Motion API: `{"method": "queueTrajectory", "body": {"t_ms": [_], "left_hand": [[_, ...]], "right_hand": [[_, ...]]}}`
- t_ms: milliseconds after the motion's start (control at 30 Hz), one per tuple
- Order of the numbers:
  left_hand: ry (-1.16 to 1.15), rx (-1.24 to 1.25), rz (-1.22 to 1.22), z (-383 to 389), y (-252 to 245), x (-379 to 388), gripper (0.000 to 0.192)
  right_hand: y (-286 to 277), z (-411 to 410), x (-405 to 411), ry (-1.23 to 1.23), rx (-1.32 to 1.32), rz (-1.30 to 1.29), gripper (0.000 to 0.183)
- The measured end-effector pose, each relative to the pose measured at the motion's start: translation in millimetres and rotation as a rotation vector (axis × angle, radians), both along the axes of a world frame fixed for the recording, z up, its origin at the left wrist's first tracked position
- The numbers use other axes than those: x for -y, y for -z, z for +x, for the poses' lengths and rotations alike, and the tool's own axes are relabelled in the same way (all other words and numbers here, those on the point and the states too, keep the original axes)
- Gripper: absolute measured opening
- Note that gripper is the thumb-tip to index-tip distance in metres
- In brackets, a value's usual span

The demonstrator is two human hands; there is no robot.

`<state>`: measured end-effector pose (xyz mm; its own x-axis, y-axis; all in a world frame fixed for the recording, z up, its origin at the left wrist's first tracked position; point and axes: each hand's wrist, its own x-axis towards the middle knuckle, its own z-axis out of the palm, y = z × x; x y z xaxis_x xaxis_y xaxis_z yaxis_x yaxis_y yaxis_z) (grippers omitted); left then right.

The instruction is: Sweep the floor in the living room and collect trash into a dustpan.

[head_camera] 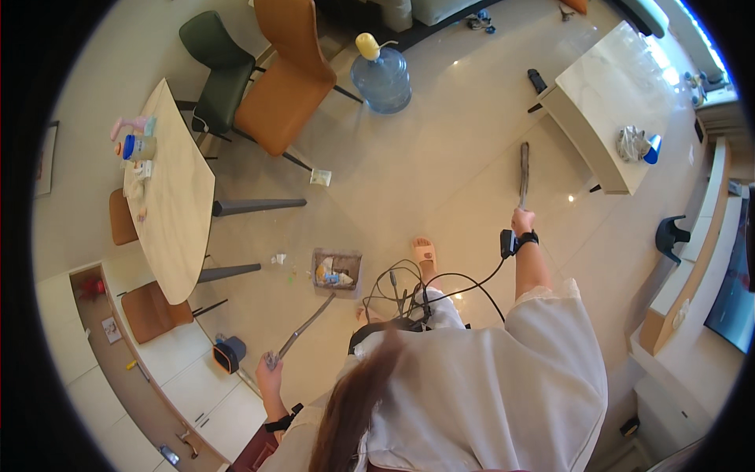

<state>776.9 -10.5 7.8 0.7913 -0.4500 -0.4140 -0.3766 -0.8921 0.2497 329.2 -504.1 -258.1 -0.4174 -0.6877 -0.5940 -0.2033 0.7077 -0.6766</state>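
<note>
My left hand [271, 373] is closed around the upper end of a long thin grey rod [304, 328]. The rod slants down to the near edge of an open plastic bin [319, 288]; whether it is joined to the bin cannot be told. Crumpled litter [334, 272], white, blue and orange, lies inside the bin. On the other side, my right hand [522, 220] grips a long, narrow, dark grey stick-like tool [524, 168], pointing away from me over the tiled floor. Its exact kind is unclear.
White scraps [279, 258] and a small packet [321, 177] lie on the floor. Black cables [472, 276] loop past my legs to my right wrist. A dining table [183, 194], an orange chair [289, 100], a water bottle [382, 82] and a low table [607, 94] stand around.
</note>
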Motion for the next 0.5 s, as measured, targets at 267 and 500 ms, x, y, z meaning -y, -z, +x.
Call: {"method": "queueTrajectory", "body": {"t_ms": [267, 500], "left_hand": [[-0.097, -0.035, -0.054, -28, 1, -5, 0.029], [-0.24, -0.016, -0.054, -57, 9, -49, 0.028]], "right_hand": [[-23, 109, -27, -0.8, -0.259, 0.143, 0.021], [-53, 184, -110, -1.164, -0.159, 0.33, 0.039]]}}
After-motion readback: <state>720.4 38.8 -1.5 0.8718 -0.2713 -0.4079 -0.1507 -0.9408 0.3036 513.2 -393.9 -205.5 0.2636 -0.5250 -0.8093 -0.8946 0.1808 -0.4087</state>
